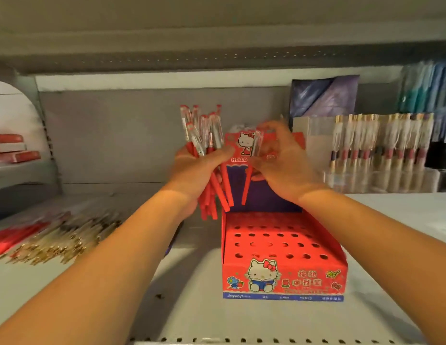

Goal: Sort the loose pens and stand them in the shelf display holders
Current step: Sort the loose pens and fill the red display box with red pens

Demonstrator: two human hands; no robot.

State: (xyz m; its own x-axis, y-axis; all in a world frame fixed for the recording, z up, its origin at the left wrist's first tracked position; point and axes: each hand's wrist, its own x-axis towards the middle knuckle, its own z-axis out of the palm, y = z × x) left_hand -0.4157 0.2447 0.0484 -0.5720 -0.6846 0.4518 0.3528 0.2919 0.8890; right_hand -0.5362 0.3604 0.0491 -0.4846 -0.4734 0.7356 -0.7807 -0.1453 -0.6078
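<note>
My left hand (192, 170) grips a bundle of red pens (204, 135) with clear caps, held upright above the shelf. Just to its right, my right hand (281, 165) pinches a single red pen (253, 165), cap up and tip pointing down. Below both hands stands a red cartoon-cat display holder (284, 277) with rows of round holes in its stepped top; every hole I see holds nothing. The holder's tall back card (244, 145) rises behind my hands.
A blurred heap of loose pens (55, 237) lies on the white shelf (187, 282) at the left. Clear holders with standing pens (381, 143) fill the back right. Red boxes (15, 150) sit on a neighbouring shelf at far left.
</note>
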